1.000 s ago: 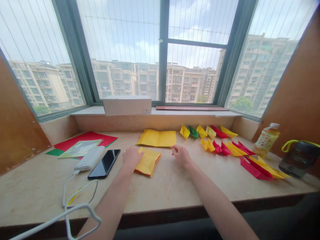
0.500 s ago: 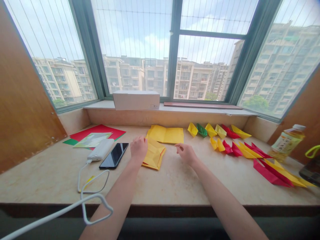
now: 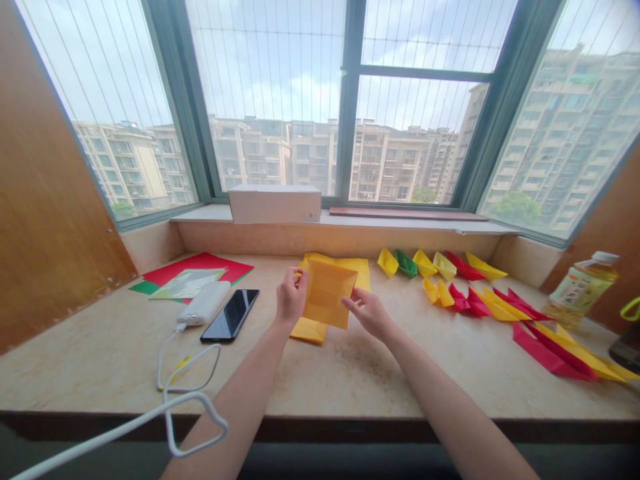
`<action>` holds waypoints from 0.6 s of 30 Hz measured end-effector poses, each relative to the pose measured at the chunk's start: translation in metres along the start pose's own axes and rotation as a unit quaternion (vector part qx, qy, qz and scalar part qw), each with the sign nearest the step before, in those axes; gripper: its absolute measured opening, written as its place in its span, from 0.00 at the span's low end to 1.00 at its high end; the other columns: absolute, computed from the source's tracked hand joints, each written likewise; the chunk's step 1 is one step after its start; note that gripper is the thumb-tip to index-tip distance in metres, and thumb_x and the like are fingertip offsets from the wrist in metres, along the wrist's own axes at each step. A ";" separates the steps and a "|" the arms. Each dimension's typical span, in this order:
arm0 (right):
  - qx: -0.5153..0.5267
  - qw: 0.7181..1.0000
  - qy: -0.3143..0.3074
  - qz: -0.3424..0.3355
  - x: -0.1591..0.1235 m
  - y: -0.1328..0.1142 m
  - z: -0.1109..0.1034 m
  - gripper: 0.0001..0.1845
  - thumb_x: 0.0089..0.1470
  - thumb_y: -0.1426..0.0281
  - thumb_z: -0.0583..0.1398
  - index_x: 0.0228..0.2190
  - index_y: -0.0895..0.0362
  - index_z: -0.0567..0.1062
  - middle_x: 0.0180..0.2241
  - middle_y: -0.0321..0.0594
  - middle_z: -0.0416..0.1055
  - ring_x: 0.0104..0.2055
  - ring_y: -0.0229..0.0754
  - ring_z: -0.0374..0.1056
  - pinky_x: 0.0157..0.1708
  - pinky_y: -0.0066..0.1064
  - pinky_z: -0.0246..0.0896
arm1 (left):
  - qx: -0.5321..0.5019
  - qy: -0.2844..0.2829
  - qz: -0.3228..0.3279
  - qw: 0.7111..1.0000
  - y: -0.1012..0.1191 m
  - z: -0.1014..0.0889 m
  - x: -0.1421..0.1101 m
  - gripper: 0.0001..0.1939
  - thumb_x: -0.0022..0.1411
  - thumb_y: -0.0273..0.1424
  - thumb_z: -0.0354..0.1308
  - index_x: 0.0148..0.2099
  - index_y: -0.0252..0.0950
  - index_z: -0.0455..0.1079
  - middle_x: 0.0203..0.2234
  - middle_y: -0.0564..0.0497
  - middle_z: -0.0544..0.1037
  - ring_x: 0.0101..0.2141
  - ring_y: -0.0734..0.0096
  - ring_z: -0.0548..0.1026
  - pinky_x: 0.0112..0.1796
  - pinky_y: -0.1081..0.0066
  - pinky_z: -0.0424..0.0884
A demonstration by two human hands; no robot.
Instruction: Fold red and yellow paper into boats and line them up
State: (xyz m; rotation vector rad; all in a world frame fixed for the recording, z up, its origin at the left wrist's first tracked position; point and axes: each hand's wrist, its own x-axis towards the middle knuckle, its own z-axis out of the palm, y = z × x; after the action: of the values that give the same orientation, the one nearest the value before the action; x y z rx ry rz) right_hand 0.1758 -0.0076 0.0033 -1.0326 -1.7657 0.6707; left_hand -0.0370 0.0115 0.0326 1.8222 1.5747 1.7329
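Between my hands, a square of folded yellow paper point(image 3: 327, 295) is held up above the counter, tilted toward me. My left hand point(image 3: 292, 293) pinches its left edge. At its right edge, my right hand point(image 3: 367, 309) has thumb and fingers closed on the paper, with a little red showing there. Under the raised sheet lies another folded yellow paper point(image 3: 309, 331), mostly covered. Behind it, a larger creased yellow sheet point(image 3: 364, 268) rests flat and is partly hidden.
Several folded paper boats point(image 3: 425, 264) stand in rows at right, near a drink bottle point(image 3: 583, 283) and a dark cup point(image 3: 625, 348). On the left are a phone point(image 3: 231, 316), a white power bank point(image 3: 205, 303) with its cable point(image 3: 195, 395), and coloured sheets point(image 3: 200, 265). A white box point(image 3: 275, 205) sits on the sill.
My left hand has lifted a folded yellow paper off the one beneath. My right hand, earlier away from it, has come to its right edge and taken hold.
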 end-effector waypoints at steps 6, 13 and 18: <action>0.085 0.992 0.076 0.046 0.007 0.009 -0.001 0.18 0.51 0.56 0.60 0.35 0.57 0.76 0.33 0.43 0.78 0.37 0.47 0.74 0.36 0.34 0.68 | -0.119 -0.077 -0.054 0.988 -0.003 0.007 -0.001 0.19 0.62 0.42 0.53 0.46 0.32 0.68 0.27 0.48 0.79 0.25 0.69 0.75 0.25 0.74 0.65; 0.137 0.977 0.144 0.074 0.011 0.014 -0.012 0.28 0.49 0.51 0.61 0.44 0.59 0.74 0.35 0.46 0.79 0.38 0.50 0.76 0.37 0.36 0.70 | -0.196 -0.168 -0.069 0.964 -0.002 0.009 -0.003 0.16 0.57 0.42 0.57 0.31 0.33 0.73 0.21 0.51 0.75 0.28 0.66 0.74 0.28 0.72 0.67; 0.105 0.981 0.141 0.084 0.011 0.014 -0.014 0.30 0.52 0.51 0.57 0.48 0.60 0.71 0.36 0.48 0.80 0.34 0.49 0.76 0.28 0.33 0.68 | -0.215 -0.168 -0.089 0.958 0.000 0.007 -0.003 0.19 0.55 0.46 0.59 0.28 0.34 0.72 0.19 0.52 0.73 0.27 0.68 0.72 0.27 0.72 0.66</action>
State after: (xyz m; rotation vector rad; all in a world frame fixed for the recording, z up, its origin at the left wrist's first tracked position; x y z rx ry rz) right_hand 0.1911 0.0091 0.0027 -1.0795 -1.3454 0.7571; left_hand -0.0306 0.0134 0.0285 1.5952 1.0877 1.4488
